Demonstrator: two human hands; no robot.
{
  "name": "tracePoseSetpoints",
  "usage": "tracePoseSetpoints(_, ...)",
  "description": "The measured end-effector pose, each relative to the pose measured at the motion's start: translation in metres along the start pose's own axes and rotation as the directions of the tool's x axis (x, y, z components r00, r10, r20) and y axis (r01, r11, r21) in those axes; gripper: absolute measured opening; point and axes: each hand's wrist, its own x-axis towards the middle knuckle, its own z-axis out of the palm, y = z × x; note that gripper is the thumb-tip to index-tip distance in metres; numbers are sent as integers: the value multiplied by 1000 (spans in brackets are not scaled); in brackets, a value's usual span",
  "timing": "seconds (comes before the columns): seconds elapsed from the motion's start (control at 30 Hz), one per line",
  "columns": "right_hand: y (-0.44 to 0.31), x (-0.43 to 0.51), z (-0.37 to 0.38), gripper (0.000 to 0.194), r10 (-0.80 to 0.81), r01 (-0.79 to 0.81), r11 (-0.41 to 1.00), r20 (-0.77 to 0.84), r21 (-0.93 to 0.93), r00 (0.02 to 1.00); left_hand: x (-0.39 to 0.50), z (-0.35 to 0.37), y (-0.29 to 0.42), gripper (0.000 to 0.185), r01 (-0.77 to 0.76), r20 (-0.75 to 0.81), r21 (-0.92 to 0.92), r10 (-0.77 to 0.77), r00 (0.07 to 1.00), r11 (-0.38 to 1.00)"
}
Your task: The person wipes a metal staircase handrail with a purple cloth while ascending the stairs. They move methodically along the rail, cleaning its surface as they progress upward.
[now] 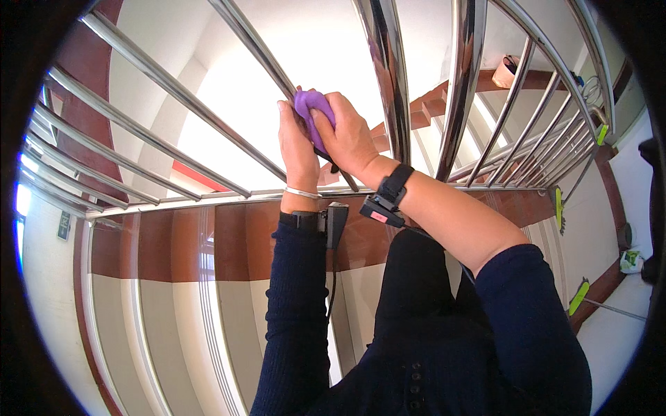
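Note:
A purple cloth (318, 108) is bunched around a slanting stainless-steel baluster (255, 44) of a stair railing. My right hand (349, 132) grips the cloth from the right, its thumb pressed into the folds. From the left, my left hand (299, 145) wraps the same baluster and cloth, thumb pointing up along the bar; its other fingers are largely hidden. Each wrist carries a black strap with a small device, and a silver bangle (303, 193) circles the left one.
Thick steel posts (387, 78) stand just right of my hands. Stair treads (156, 312) with brown edges lie below left. A lower flight (463, 130) shows through the bars. Green-headed brushes (559, 208), a white-and-green container (631, 261) and a pinkish bucket (504, 73) are at right.

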Motion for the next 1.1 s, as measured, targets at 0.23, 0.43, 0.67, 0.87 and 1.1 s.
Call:
tracePoseSetpoints(0.23,-15,63,-17,29,-278,281,955,-49,99,959,4,-15,6,64,33,82,43,-37,996,999)
tracePoseSetpoints(0.43,21,25,-16,30,-319,309,945,81,108,944,-21,-40,-30,69,140,136,47,-145,980,989)
tracePoseSetpoints(0.67,80,-70,-13,26,-3,27,995,232,-101,973,-71,-63,-96,68,303,-50,150,-299,953,941)
tracePoseSetpoints(0.87,44,-24,-12,32,-320,345,910,138,-229,937,-77,-55,-92,69,285,-4,85,-286,958,955)
tracePoseSetpoints(1.1,40,-3,-2,7,-649,712,573,306,-406,697,-85,-55,-92,72,282,-38,64,-280,959,957)
